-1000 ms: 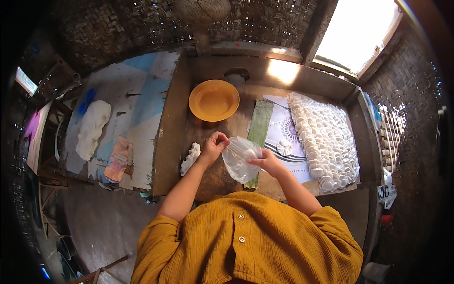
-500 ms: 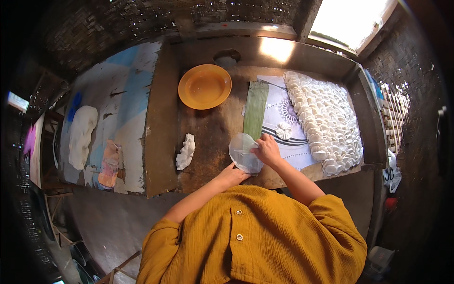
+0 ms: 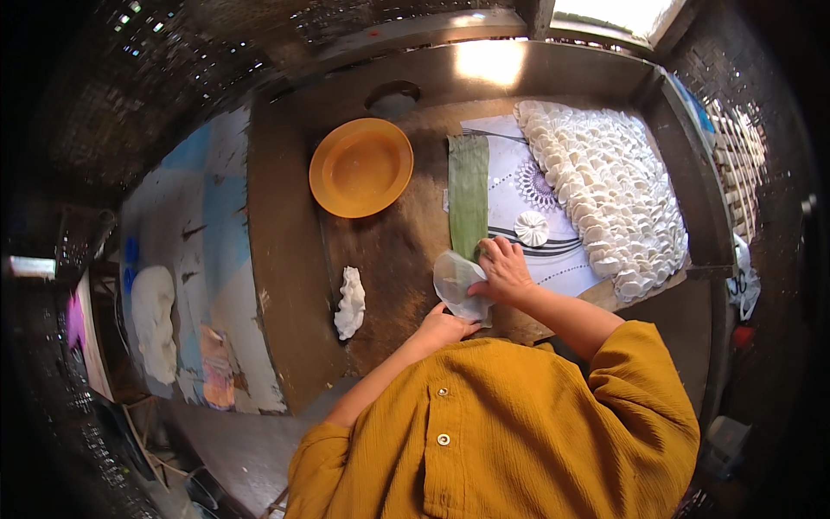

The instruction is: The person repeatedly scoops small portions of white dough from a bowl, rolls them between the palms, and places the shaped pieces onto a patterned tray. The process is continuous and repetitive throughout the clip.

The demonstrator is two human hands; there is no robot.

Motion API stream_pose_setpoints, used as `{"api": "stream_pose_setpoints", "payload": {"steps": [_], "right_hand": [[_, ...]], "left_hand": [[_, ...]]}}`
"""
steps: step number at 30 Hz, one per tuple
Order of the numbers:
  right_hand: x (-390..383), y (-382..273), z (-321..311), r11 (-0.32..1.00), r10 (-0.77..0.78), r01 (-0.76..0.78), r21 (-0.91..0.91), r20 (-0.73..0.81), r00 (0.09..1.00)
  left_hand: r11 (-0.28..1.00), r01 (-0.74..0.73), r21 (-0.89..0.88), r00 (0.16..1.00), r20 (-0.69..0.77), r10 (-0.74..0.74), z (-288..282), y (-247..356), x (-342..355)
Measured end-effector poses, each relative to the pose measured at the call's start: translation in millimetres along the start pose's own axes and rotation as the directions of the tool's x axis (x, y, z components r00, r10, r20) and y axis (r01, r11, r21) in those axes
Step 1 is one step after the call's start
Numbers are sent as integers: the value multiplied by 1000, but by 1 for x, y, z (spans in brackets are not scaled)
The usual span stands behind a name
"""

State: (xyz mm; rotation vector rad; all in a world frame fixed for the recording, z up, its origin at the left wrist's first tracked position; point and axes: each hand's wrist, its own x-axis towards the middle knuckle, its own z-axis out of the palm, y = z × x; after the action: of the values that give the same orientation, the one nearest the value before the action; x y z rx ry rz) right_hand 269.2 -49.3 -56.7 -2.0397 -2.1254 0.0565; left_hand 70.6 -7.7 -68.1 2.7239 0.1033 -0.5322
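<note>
A round, translucent plastic sheet (image 3: 453, 275) lies at the table's near edge, its right part lifted and curled. My right hand (image 3: 505, 273) is closed on that curled part, fingertips pinched together. My left hand (image 3: 444, 330) rests at the sheet's near edge, its fingers close to the plastic; their grip is partly hidden. Beyond the sheet runs a flat green leaf strip (image 3: 469, 195). Right of the strip, a small white pleated disc (image 3: 531, 228) sits on a patterned white cloth (image 3: 566, 275). A lumpy piece of white dough (image 3: 349, 304) lies left of my hands.
Several overlapping white discs (image 3: 605, 199) cover the right side of the table. An orange bowl (image 3: 361, 169) stands at the back left. Past a raised wooden board (image 3: 290, 259), a larger white dough mass (image 3: 154, 324) lies on a worn painted surface (image 3: 229, 259).
My right hand has drawn the plastic sheet's right side up and over, so the sheet looks more curled. My left hand stays by its near edge. The whole view has shifted slightly.
</note>
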Motion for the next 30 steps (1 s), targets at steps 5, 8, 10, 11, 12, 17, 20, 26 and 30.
{"api": "stream_pose_setpoints", "payload": {"steps": [5,8,10,11,12,17,20,26,30], "right_hand": [[30,24,14,997,-23,18,-72,-73,997],[59,41,17,987,-15,1,-161,-89,996],[75,52,14,992,38,-39,-118,-14,999],[83,57,12,991,66,-64,-115,17,998],[91,61,9,991,89,-85,-106,39,995],[126,82,4,971,214,-201,-132,93,972],[146,92,6,942,313,-297,-154,93,945],[177,91,1,810,570,-558,-179,16,822],[159,65,-15,852,520,-517,78,-25,854]], "left_hand": [[833,-181,523,983,113,143,19,-12,1],[980,-90,177,977,208,53,23,-13,0],[975,-87,203,971,235,38,21,-11,1],[982,-82,170,966,258,36,19,-10,2],[988,-74,136,960,279,33,16,-9,2],[998,-28,-57,964,263,42,2,-12,0],[985,-71,-160,995,62,81,5,-15,-3],[719,-251,649,968,178,177,16,-22,4],[979,-159,129,987,46,154,11,-20,-2]]}}
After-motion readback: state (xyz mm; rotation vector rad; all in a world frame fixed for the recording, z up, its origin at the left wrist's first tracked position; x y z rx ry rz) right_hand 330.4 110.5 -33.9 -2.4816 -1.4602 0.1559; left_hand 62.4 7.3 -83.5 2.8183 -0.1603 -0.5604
